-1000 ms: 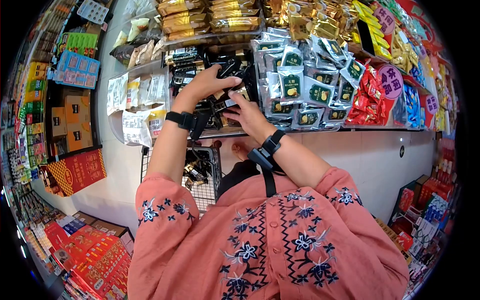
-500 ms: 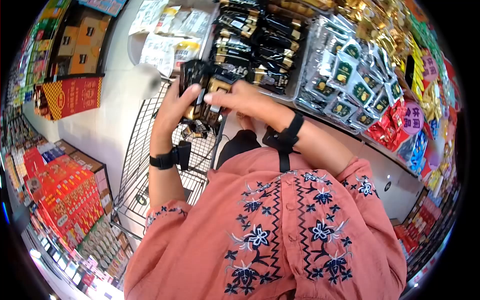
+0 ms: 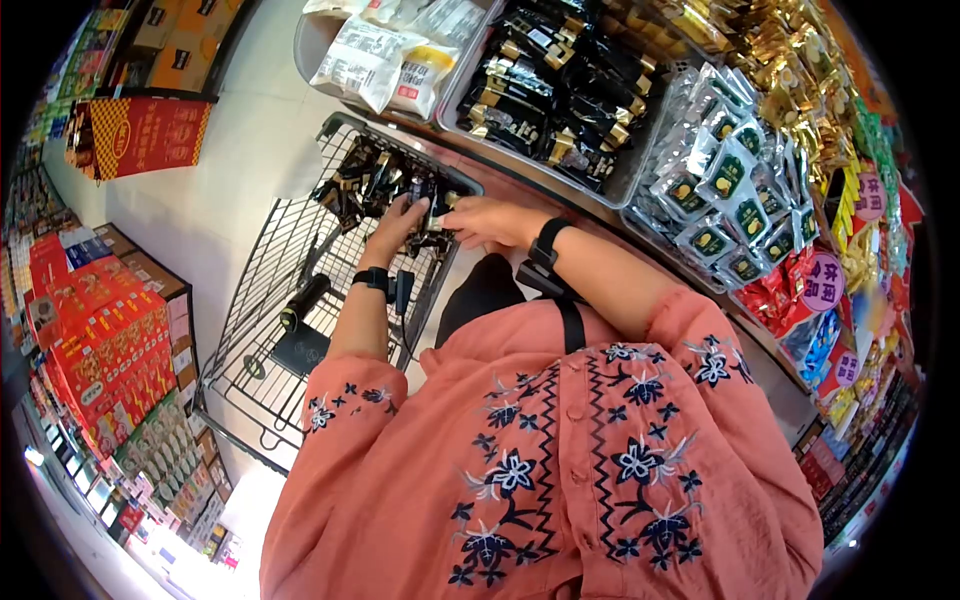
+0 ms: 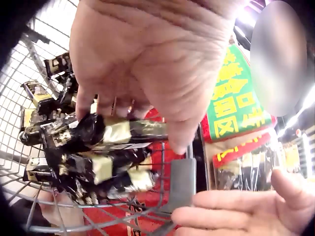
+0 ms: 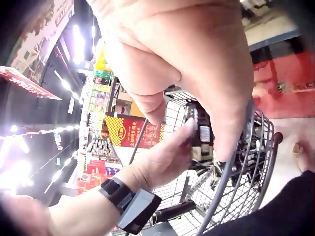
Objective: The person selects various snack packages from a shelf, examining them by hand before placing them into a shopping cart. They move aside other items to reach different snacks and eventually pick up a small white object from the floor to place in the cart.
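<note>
Over the near rim of the wire shopping cart [image 3: 262,300], the left hand [image 3: 398,222] has its grip clamped on black-and-gold snack packets [image 4: 110,142]. The right hand [image 3: 480,220] hovers just beside it, fingers loosely straight, holding nothing. Farther in, more packets [image 3: 360,180] lie heaped at the cart's far corner, below the display bin [image 3: 610,185].

Black packets with gold bands [image 3: 375,185] fill the grey wire basket [image 3: 270,290] under the left hand [image 3: 398,222]. The blouse [image 3: 560,460] behind both hands is coral, embroidered with navy-and-white flowers and black zigzags.
</note>
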A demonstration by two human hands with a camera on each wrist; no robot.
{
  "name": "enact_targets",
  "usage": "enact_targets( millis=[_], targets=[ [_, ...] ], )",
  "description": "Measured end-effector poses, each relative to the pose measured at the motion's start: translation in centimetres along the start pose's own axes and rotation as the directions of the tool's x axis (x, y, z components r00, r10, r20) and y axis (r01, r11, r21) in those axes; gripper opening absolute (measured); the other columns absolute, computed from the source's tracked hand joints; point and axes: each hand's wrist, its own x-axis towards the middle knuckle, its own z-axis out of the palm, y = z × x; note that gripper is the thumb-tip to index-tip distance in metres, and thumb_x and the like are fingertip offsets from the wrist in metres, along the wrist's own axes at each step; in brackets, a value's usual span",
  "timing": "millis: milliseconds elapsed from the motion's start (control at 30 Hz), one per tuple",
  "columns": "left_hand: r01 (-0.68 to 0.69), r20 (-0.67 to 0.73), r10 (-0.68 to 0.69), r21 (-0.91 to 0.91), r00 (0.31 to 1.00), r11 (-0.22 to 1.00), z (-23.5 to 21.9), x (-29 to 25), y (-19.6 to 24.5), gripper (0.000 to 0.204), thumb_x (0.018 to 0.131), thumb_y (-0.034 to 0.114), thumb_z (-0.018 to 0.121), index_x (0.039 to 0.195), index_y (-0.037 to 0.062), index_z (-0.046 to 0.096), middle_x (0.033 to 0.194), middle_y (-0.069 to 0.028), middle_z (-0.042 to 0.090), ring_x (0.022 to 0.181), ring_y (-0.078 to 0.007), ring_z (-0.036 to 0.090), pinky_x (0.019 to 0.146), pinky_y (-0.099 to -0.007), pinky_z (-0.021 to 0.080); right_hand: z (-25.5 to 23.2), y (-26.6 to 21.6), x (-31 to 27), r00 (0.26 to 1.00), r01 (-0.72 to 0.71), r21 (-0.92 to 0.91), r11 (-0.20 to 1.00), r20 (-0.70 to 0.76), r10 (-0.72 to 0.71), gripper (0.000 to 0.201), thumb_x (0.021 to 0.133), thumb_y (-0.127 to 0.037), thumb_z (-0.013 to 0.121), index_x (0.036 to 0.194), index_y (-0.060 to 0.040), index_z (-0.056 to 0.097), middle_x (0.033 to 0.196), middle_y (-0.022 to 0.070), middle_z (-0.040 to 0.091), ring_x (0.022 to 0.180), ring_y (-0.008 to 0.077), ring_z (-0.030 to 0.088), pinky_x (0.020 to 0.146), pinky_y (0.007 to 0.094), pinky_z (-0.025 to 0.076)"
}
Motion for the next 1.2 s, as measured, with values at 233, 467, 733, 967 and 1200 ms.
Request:
enact_targets(
  millis=[233, 467, 733, 967, 1200],
  targets=[
    [-0.233, -0.167, 0.319, 0.395, 0.933, 0.889, 0.8, -1.4, 3.9, 0.073, 0.089, 0.041, 0.072, 0.136, -0.0121, 0.052, 0.127, -0.0285, 0.064, 0.119, -0.0339, 0.063, 0.101, -0.0405, 0.049, -2.6, -3.2, -5.8, 0.989, 0.142, 0.139, 0.980, -0.067, -0.134, 0.044, 0.099, -0.036, 0.065, 0.124, -0.0001, 0.057, 0.116, 0.0181, 0.066, 0.104, 0.0274, 0.069, 0.085, 0.0360, 0.060],
    [-0.747, 0.023, 0.827, 0.444, 0.561, 0.495, 5.2, -5.1, 23.3, 0.045, 0.096, 0.021, 0.067, 0.133, -0.0032, 0.058, 0.128, -0.0176, 0.064, 0.121, -0.0258, 0.060, 0.106, -0.0356, 0.044, -6.9, -5.4, -11.3, 0.869, 0.468, 0.458, 0.756, -0.394, -0.299, 0.036, 0.100, -0.028, 0.063, 0.122, 0.0004, 0.057, 0.113, 0.0199, 0.065, 0.098, 0.0289, 0.070, 0.084, 0.0397, 0.060],
    [-0.688, 0.392, 0.913, 0.693, 0.111, -0.215, 12.3, 7.4, 36.6, 0.061, 0.090, 0.037, 0.073, 0.133, -0.0021, 0.056, 0.134, -0.0246, 0.058, 0.121, -0.0425, 0.056, 0.105, -0.0468, 0.045, -8.5, -5.0, -12.1, 0.826, 0.547, 0.545, 0.635, -0.472, -0.307, 0.035, 0.101, -0.025, 0.060, 0.121, 0.0013, 0.053, 0.114, 0.0206, 0.062, 0.103, 0.0324, 0.068, 0.085, 0.0417, 0.060],
    [-0.359, 0.490, 0.806, 0.856, 0.333, -0.372, 13.1, 9.9, 38.4, 0.075, 0.084, 0.061, 0.070, 0.129, 0.0026, 0.061, 0.119, -0.0157, 0.065, 0.112, -0.0345, 0.061, 0.098, -0.0485, 0.044, -8.6, -4.7, -11.1, 0.823, 0.565, 0.597, 0.570, -0.456, -0.339, 0.035, 0.100, -0.026, 0.062, 0.118, 0.0022, 0.052, 0.111, 0.0181, 0.061, 0.099, 0.0299, 0.069, 0.084, 0.0409, 0.062],
    [-0.536, 0.534, 0.749, 0.795, 0.392, -0.286, 12.3, 10.5, 38.5, 0.082, 0.083, 0.072, 0.064, 0.127, 0.0022, 0.064, 0.125, -0.0196, 0.063, 0.117, -0.0397, 0.058, 0.103, -0.0494, 0.043, -9.2, -5.3, -8.6, 0.830, 0.557, 0.677, 0.481, -0.460, -0.315, 0.029, 0.101, -0.021, 0.062, 0.115, 0.0018, 0.051, 0.114, 0.0232, 0.062, 0.107, 0.0358, 0.068, 0.092, 0.0471, 0.059]
  ],
)
